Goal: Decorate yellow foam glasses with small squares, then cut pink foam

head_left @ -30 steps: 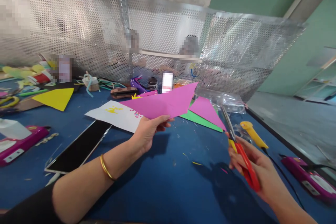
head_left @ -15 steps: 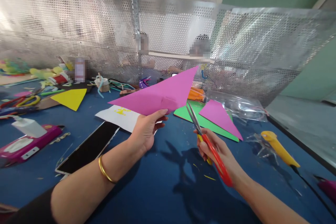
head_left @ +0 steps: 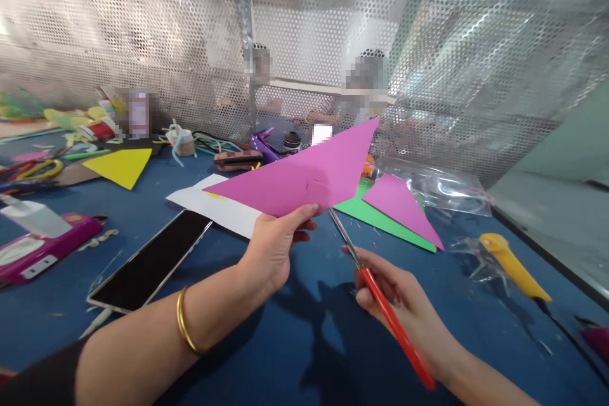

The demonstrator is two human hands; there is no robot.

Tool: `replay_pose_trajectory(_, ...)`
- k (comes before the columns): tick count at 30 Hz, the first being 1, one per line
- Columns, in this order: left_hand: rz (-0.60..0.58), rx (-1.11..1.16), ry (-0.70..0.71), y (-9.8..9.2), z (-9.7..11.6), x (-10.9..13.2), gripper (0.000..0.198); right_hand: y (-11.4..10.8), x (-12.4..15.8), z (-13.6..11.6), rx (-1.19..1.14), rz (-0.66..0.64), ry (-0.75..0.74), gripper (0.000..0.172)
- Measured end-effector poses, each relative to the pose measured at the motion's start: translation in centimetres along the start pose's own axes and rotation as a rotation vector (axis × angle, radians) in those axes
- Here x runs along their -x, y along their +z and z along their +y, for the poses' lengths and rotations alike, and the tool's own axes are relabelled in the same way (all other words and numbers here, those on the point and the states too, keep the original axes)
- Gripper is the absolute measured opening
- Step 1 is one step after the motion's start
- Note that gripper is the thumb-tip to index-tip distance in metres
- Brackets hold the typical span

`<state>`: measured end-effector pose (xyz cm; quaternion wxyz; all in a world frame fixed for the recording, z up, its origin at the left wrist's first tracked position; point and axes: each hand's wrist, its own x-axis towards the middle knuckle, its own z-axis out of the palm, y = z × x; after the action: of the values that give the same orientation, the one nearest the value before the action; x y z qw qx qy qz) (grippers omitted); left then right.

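Observation:
My left hand (head_left: 278,244) pinches the lower edge of a pink paper sheet (head_left: 304,171), a pointed piece held up above the table. A small dark line shows on the sheet near my thumb. Wrapped around the red handles of a pair of scissors (head_left: 378,295) is my right hand (head_left: 404,295). The blade tips reach the sheet's lower edge, just right of my left fingers. Behind the pink sheet lie a white paper (head_left: 223,210) and a green sheet (head_left: 380,222), with another pink piece (head_left: 399,203) on top of the green one.
A smartphone (head_left: 152,260) and a purple power strip (head_left: 52,250) lie at left. Farther back sit a yellow paper piece (head_left: 121,167) and a brown pouch (head_left: 238,160). To the right are a yellow glue gun (head_left: 516,266) and clear plastic (head_left: 442,190). A perforated metal screen (head_left: 190,44) borders the table.
The scissors have swung so their tips moved left to the pink sheet's lower edge. My left hand and the sheet have shifted slightly right. The view has tilted down a little.

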<state>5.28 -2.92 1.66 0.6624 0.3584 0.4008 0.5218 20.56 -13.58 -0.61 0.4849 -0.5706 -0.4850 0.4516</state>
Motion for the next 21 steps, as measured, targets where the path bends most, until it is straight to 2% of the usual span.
replay_pose_trajectory(5, 0.024, -0.005, -0.011, 0.39, -0.2, 0.53, 0.015, 0.32, 0.18, -0.51, -0.011, 0.001, 0.006, 0.054)
replay_pose_trajectory(7, 0.029, -0.004, -0.01, 0.45, -0.29, 0.56, 0.014, 0.43, 0.22, -0.63, -0.001, -0.018, -0.006, 0.051)
replay_pose_trajectory(21, 0.065, -0.069, 0.006, 0.4, -0.91, 0.8, 0.022, 0.41, 0.24, 0.13, 0.053, -0.072, 0.0, 0.055)
